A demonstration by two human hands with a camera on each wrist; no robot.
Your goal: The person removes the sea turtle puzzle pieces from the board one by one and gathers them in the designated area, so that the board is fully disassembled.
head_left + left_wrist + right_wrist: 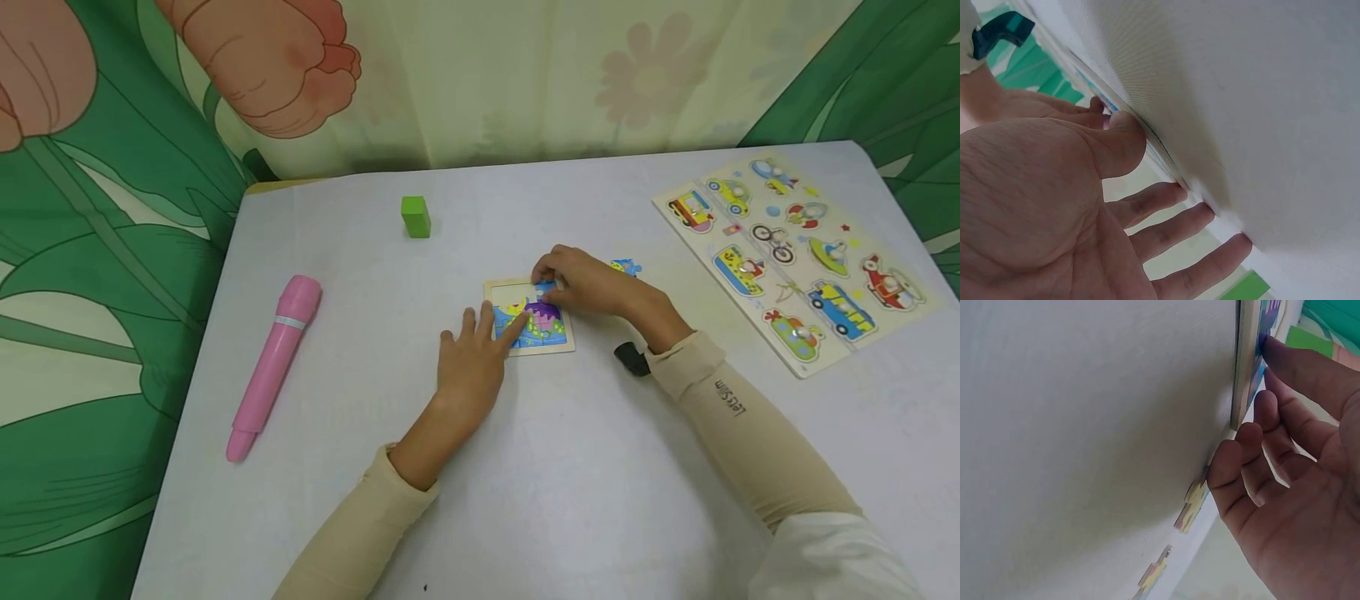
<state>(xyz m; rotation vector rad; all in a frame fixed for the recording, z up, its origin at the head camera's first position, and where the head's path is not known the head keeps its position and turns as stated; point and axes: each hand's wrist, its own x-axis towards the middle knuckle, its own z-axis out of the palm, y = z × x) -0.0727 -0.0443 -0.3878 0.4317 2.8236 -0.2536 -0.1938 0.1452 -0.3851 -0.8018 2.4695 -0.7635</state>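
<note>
A small jigsaw puzzle in a wooden frame [525, 351] lies on the table, partly filled with blue, purple and yellow pieces. My left hand [471, 360] is at its left side with fingers spread, the thumb reaching over the picture. In the left wrist view those fingers [1175, 234] are nearly straight. From the right, my right hand [592, 282] comes over the frame's upper right corner, thumb and forefinger pinching a blue puzzle piece [545, 287]. Its other fingers curl beside the frame in the right wrist view. Loose puzzle pieces [626, 267] lie beyond that hand, partly hidden.
A wooden vehicle peg puzzle board [780, 250] lies at the right. A green block [416, 217] stands toward the back edge, and a pink microphone-shaped thing [273, 367] lies at the left. Beside the right wrist shows a dark wrist-worn device [632, 358]. Flowered curtains [525, 83] hang behind.
</note>
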